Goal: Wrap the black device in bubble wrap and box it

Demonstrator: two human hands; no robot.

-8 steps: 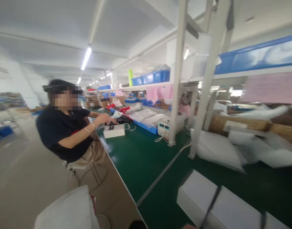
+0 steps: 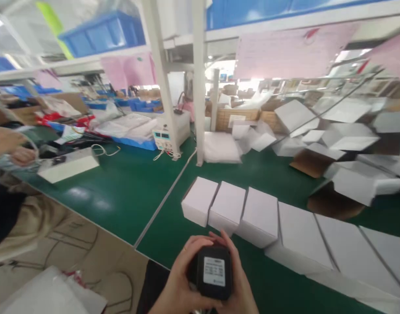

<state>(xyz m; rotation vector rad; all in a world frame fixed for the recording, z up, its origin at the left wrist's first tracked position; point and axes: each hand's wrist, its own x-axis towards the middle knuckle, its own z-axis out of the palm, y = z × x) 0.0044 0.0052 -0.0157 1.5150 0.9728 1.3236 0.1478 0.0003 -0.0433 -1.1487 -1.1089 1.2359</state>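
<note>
So we've got both hands wrapped around a small black adapter low in the middle of the view, right at the near edge of the green table. Our left hand cups it from the left side, our right hand from the right, fingers curled round the top, and the white label on it faces up at us. It's held above the table edge, not resting on anything as far as we can tell.

Just past the hands there's a row of closed white boxes lined up side by side, running off to the right and getting bigger toward the corner. That row sits between us and the rest of the bench. Behind it on the right is a messy heap of loose white cartons, some tipped over with brown insides showing.

Two white posts stand in the middle of the table, with a flat white bag at their foot and a small white power supply to the left. Blue bins sit on the shelf overhead.

Far left, a co-worker's hands are over a long white box, pretty blurry, so what they're gripping is anyone's guess.
</note>
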